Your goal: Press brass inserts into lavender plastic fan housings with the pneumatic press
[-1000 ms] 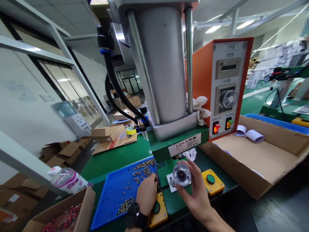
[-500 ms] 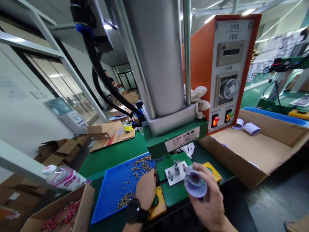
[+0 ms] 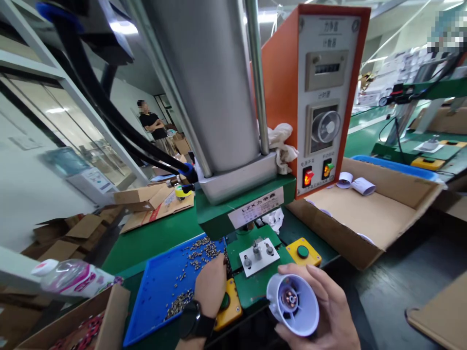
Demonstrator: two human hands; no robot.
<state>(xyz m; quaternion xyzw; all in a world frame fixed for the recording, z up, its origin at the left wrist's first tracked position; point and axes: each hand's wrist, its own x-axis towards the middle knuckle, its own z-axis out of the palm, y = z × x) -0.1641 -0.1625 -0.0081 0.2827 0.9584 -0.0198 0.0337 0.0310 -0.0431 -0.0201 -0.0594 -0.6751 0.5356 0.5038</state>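
Observation:
My right hand (image 3: 328,306) is closed around a pale lilac round plastic housing (image 3: 309,306). The housing's open end is tilted toward me, and ribs and copper-coloured parts show deep inside it. My left hand (image 3: 211,284), with a black watch on the wrist, is at the right side of a blue tray (image 3: 144,296). Its fingers are curled down among small metal parts (image 3: 209,249), and the fingertips are hidden. Between the hands, under the press head (image 3: 248,206), is a metal fixture plate (image 3: 259,257) with an upright pin, apart from the housing.
Yellow button boxes (image 3: 303,252) flank the press base. An orange control box (image 3: 277,92) stands behind, beside a cardboard box (image 3: 365,209) holding lilac housings. At left are a plastic bottle (image 3: 76,278) and a box of red parts (image 3: 113,316). A person (image 3: 153,124) stands far back.
My right hand has drawn the housing back toward me, away from the fixture, and its open end now faces me more. My left hand stays at the tray. The camera view has shifted.

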